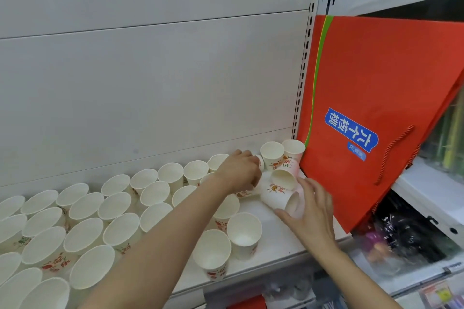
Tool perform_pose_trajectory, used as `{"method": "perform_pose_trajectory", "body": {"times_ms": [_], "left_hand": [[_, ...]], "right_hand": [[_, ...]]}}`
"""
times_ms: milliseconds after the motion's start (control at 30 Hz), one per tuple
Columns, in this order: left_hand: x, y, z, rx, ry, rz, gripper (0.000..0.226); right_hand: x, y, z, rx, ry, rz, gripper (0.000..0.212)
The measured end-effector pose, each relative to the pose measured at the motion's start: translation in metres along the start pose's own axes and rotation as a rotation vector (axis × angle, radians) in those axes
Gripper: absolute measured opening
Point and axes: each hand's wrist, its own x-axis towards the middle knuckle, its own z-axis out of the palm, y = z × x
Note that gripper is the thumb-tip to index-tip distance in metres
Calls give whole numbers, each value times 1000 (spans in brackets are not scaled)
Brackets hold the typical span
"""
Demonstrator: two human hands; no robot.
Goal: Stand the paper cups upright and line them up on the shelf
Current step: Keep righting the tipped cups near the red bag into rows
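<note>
Several white paper cups [84,234] with red print stand upright in rows on the white shelf [276,241]. At the back right, two upright cups [272,152] stand against the wall. In front of them two cups lie on their sides: one [283,178] with its mouth facing me, and one [276,197] below it. My right hand [311,211] holds the lower lying cup at its rim between thumb and fingers. My left hand [239,172] reaches over the rows, its fingers curled round a tipped cup [260,162] that it mostly hides.
A large red paper bag [371,98] with a rope handle leans at the shelf's right end, close to the lying cups. The white back panel [150,83] rises behind the cups. Packaged goods [406,238] lie lower right, beyond the shelf's edge.
</note>
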Motion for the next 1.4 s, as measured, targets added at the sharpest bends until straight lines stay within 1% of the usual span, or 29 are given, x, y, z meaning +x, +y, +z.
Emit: {"method": "perform_pose_trajectory", "body": {"times_ms": [33,100,233,367,433,500,600,667,733,800,867,967,1033,1100,1133,1200,1233,1300,1400], "left_hand": [[-7,-2,1,-31,27,-23,14],[-21,-3,5,-107,88,-97,15],[-44,0,18,-129,204,-261,14],[-52,2,26,-144,224,-341,14],[-51,-2,24,-179,175,-373,20],[-47,-9,21,-247,143,-402,26],[-32,-19,15,-318,216,-451,27],[-16,-25,13,-286,261,-471,27],[3,-30,13,-215,210,-466,37],[21,-31,16,-137,72,-452,44],[34,-27,21,-69,-41,-455,43],[47,-24,27,-52,-133,-478,39],[52,-23,28,-53,-190,-493,44],[57,-22,29,-24,-239,-507,49],[60,-22,28,-10,-252,-514,49],[62,-21,28,-5,-256,-524,50],[63,-21,28,-17,-244,-527,52],[63,-21,29,-44,-188,-527,55],[58,-25,25,-68,-104,-516,51]], "right_hand": [[5,2,5,-19,-47,31,92],[12,2,12,-33,-118,59,96],[14,-2,22,-16,-175,124,84],[14,-6,17,55,-149,138,71],[15,-7,10,82,-112,71,65],[14,-6,2,84,-62,-41,60],[13,-7,-10,53,-79,-176,65],[14,-10,-14,23,-138,-244,71],[16,-13,-14,-16,-243,-271,72],[16,-15,-12,-47,-330,-304,73],[16,-16,-11,-48,-402,-328,75],[15,-14,-16,23,-494,-319,78],[16,-8,-22,154,-471,-256,69],[21,-2,-26,293,-352,-168,55],[25,2,-26,324,-276,-130,50],[36,10,-23,270,-143,-82,46],[42,14,-19,219,-104,-70,46],[55,21,-11,108,-92,-74,55],[70,26,-1,-94,-207,-137,75]]}}
